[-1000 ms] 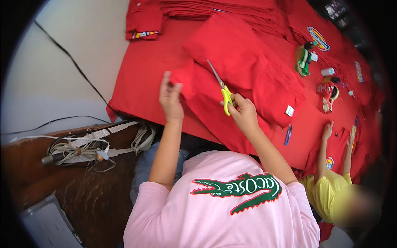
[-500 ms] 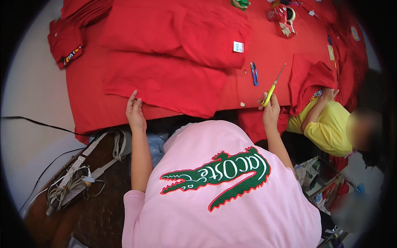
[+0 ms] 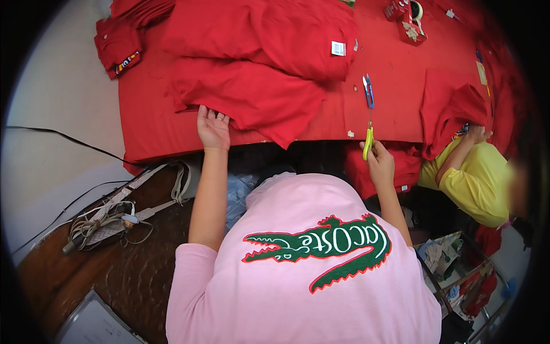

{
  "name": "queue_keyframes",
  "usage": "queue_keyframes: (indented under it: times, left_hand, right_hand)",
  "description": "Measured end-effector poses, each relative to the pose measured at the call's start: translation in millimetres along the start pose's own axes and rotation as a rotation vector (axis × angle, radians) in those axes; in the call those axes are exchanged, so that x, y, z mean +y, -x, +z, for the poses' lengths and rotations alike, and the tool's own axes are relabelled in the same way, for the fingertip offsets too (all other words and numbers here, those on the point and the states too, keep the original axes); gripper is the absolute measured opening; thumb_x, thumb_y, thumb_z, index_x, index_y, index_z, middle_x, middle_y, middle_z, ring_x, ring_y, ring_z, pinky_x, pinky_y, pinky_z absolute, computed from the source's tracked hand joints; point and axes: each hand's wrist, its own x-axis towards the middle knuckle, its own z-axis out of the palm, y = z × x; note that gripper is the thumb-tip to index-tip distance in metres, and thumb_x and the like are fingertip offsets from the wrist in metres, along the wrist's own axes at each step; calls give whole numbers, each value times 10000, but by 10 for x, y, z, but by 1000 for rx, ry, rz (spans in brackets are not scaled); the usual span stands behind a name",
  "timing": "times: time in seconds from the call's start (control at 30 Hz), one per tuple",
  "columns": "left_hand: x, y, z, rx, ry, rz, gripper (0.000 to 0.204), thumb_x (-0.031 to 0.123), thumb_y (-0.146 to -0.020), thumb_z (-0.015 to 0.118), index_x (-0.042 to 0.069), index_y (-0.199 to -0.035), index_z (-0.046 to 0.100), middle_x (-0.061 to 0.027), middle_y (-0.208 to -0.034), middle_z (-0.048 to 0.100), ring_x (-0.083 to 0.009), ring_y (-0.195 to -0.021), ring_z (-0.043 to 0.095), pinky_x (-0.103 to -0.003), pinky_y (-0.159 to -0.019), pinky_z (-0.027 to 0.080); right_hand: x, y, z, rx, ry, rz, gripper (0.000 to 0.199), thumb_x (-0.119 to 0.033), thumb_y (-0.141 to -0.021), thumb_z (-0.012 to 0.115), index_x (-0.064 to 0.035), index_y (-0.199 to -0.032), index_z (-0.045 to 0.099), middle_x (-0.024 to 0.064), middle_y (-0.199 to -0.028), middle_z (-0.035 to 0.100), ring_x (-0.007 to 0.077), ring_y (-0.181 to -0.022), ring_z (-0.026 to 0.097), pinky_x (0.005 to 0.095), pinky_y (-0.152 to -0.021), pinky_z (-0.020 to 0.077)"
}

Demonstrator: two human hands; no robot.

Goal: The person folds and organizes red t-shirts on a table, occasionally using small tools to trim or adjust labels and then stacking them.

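Observation:
A red garment [image 3: 246,94] lies spread at the near edge of the red-covered table. Palm up, my left hand [image 3: 214,129] reaches its near hem, with stretched fingers at the cloth and fingertips partly under it. A ring shows on one finger. My right hand [image 3: 380,163] grips slim yellow-handled scissors [image 3: 367,142] by the handle, with the thin blade pointing away from me over the table. Just beyond that blade lie blue-handled thread snips [image 3: 369,94]. Behind the spread part is a thicker red garment [image 3: 269,37] with a white label [image 3: 338,48].
Folded red garments [image 3: 117,49] sit at the far left. A red box [image 3: 411,30] with a tape roll stands far right. On the right, a person in a yellow top [image 3: 472,178] handles red cloth [image 3: 450,106]. Cords [image 3: 94,226] lie on a brown surface at lower left.
My left hand has moved farther under the hem, and the cloth there has lifted and creased. The scissors in my right hand have turned more upright. The view has shifted slightly.

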Motion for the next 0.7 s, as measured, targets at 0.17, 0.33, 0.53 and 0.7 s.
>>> queue_keyframes:
  times: [0.17, 0.33, 0.53, 0.7]
  left_hand:
    - [-220, 318, -189, 93, -106, 53, 492, 285, -1037, 610, 135, -1480, 455, -116, -1517, 524, -366, -1364, 551, -530, -1149, 454]
    - [-26, 401, -244, 57, -182, 4, 432, 270, -1031, 613, 130, -1434, 542, -83, -1478, 580, -267, -1248, 605, -400, -1055, 491]
    - [513, -107, 789, -180, -641, -6, 380, 329, -1011, 677, 106, -1309, 749, 28, -1287, 733, -66, -1123, 611, -254, -887, 436]
    - [1042, -135, 2010, -326, -893, 293, 401, 328, -1016, 696, 72, -1321, 745, 14, -1301, 737, -72, -1143, 621, -267, -968, 442]
  right_hand:
    - [96, -58, -26, 28, 112, -54, 363, -365, -995, 760, -17, -1101, 763, 38, -630, 594, 110, -550, 504, 329, -540, 389]
    - [245, -697, -157, 128, 369, -65, 465, -506, -963, 694, -52, -1032, 770, 187, -801, 725, 409, -797, 732, 531, -701, 538]
    - [88, -1156, -413, 257, 641, -132, 526, -557, -936, 710, -58, -1099, 744, 200, -881, 765, 418, -883, 758, 536, -770, 591]
    - [160, -1154, -276, 348, 849, -182, 476, -525, -945, 719, -74, -1076, 642, 155, -821, 758, 352, -765, 771, 503, -698, 608]
